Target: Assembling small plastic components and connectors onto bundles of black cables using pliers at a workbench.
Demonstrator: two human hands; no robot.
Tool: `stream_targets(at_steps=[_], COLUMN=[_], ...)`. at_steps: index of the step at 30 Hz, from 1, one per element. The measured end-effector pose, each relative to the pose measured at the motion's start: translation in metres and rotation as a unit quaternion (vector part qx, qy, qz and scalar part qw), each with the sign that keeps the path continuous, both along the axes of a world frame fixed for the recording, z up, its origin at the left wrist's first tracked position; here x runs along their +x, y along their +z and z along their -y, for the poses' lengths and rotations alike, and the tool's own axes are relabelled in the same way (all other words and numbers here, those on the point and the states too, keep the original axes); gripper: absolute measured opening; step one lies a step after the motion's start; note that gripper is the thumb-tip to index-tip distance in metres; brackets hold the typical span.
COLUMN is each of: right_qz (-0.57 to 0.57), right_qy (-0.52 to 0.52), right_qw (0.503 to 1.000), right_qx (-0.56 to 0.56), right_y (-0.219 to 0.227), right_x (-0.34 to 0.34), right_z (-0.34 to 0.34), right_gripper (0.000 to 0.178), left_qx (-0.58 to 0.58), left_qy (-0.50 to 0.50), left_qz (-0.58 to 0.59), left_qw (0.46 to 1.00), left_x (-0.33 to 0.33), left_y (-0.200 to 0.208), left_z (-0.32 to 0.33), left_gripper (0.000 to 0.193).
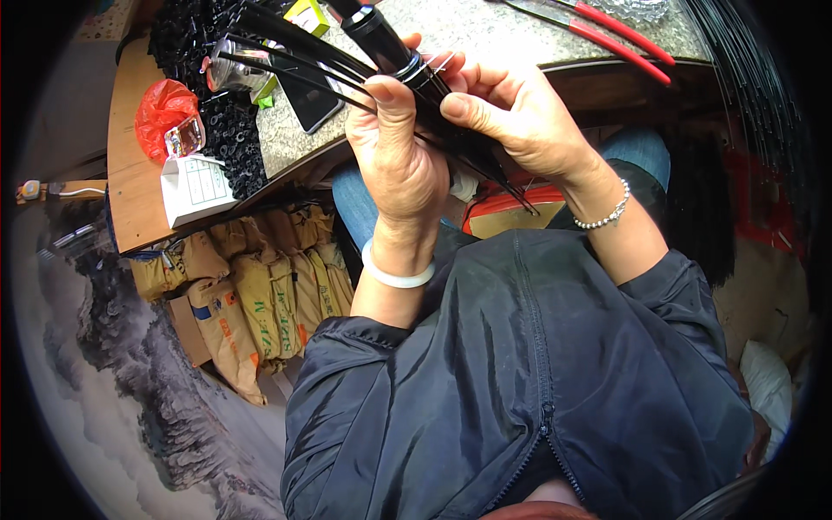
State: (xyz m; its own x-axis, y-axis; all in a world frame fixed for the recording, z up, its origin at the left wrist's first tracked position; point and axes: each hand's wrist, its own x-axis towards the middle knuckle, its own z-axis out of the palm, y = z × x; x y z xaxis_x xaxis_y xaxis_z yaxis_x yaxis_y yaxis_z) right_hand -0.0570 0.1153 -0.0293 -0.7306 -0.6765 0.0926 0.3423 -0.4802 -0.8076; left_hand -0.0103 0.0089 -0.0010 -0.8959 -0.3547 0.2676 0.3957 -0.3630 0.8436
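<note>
A black umbrella frame [379,39] slants up between my hands, with a thick shaft and several thin ribs [295,59] fanning to the upper left. My left hand [396,165] is closed round the ribs just below the shaft's collar, thumb on top. On the other side, my right hand [533,121] has thumb and fingers closed at the collar. A thin silver wire [440,64] shows there by its fingertips, its loose ends sticking out. Lower rib ends hang below the hands over my lap. The fingers partly hide where the wire meets the frame.
Red-handled pliers [620,39] lie on the speckled worktop [485,26]. At left are a phone [305,100], a glass jar [234,69], heaped black small parts [230,130], a red plastic bag [165,113] and a white box [195,191]. Thin black rods [745,78] hang at right; brown sacks [225,329] stand below.
</note>
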Motion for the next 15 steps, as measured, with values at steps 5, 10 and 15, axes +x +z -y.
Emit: stream_targets(at_steps=[5, 10, 15], right_qz=[-0.003, 0.01, 0.032], right_qy=[-0.025, 0.001, -0.023], right_qw=[1.0, 1.0, 0.998], right_qx=[-0.011, -0.005, -0.038], right_y=[-0.0027, -0.0017, 0.0017], right_x=[0.0014, -0.0014, 0.0029], right_z=[0.0035, -0.001, 0.0037], right_gripper=[0.023, 0.025, 0.027], left_qx=[-0.01, -0.085, -0.096], left_qy=[-0.014, 0.019, 0.04], left_qz=[-0.009, 0.028, 0.021], left_qw=[1.0, 0.996, 0.994], left_x=[-0.0011, 0.0024, 0.0042], left_y=[-0.0009, -0.0003, -0.004], left_z=[0.0017, 0.0037, 0.0037], left_gripper=[0.047, 0.06, 0.056])
